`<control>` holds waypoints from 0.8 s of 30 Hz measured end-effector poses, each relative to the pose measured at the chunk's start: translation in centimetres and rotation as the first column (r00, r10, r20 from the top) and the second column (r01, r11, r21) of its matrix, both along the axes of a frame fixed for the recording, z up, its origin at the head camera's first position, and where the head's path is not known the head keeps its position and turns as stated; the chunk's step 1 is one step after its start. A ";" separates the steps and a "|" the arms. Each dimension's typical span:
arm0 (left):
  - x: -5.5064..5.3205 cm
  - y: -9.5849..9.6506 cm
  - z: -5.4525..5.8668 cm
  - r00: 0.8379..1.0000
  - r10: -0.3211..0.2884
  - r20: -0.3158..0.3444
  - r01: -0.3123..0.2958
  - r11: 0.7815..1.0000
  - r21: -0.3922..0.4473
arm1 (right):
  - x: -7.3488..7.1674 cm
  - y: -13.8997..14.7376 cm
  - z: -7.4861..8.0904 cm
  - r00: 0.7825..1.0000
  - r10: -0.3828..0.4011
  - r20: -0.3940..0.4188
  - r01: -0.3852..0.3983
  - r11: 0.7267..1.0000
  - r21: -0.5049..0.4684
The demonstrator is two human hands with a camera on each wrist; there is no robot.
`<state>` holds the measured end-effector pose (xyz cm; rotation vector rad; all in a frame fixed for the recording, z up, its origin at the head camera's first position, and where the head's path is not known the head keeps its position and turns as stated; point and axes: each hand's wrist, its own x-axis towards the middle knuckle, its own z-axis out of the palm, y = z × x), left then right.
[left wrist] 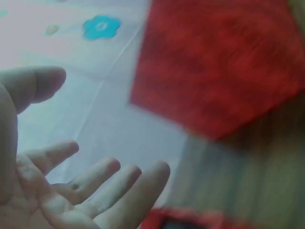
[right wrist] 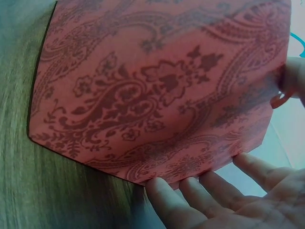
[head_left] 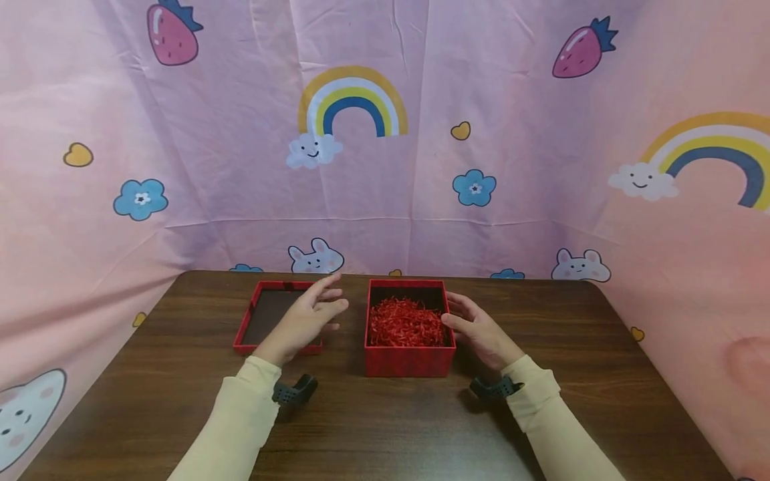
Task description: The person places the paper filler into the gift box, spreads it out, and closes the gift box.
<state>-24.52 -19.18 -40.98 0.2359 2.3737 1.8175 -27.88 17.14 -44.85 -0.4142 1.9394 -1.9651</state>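
An open red gift box (head_left: 409, 363) stands on the table, and red crinkle paper shreds (head_left: 406, 324) fill its inside. At its right wall my right hand (head_left: 481, 334) holds the box, thumb over the rim and fingers along the outside. The right wrist view shows the dark paisley pattern on the box wall (right wrist: 157, 90), fingertips touching its edge. Left of the box lies the red-rimmed lid (head_left: 242, 337), dark inside facing up. Above the lid my left hand (head_left: 303, 321) hovers with fingers spread, holding nothing and apart from the box (left wrist: 209, 67).
The brown wooden table (head_left: 385, 427) carries the box and lid near its far edge. Behind and beside it hangs a pink cloth (head_left: 385, 180) printed with rainbows, flowers and strawberries. A dark wrist band with a protruding piece sits on each wrist.
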 end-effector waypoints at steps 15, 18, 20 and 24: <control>-0.2 -14.5 1.4 0.980 0.200 -0.019 -0.186 0.867 -0.462 | -0.2 0.2 -0.3 1.000 0.009 -0.011 -0.009 1.000 0.020; -0.2 -15.8 0.0 0.980 0.168 0.109 -0.113 0.913 -0.391 | -0.2 0.3 -0.2 1.000 0.002 -0.014 -0.002 1.000 0.016; -0.2 -16.2 -1.0 0.972 0.142 0.188 -0.076 0.945 -0.319 | -0.2 0.4 -0.2 1.000 0.006 -0.019 -0.006 1.000 0.012; -0.1 -16.1 -2.3 0.963 0.109 0.245 -0.049 0.970 -0.237 | -0.2 0.3 -0.3 1.000 0.012 -0.023 -0.012 1.000 0.003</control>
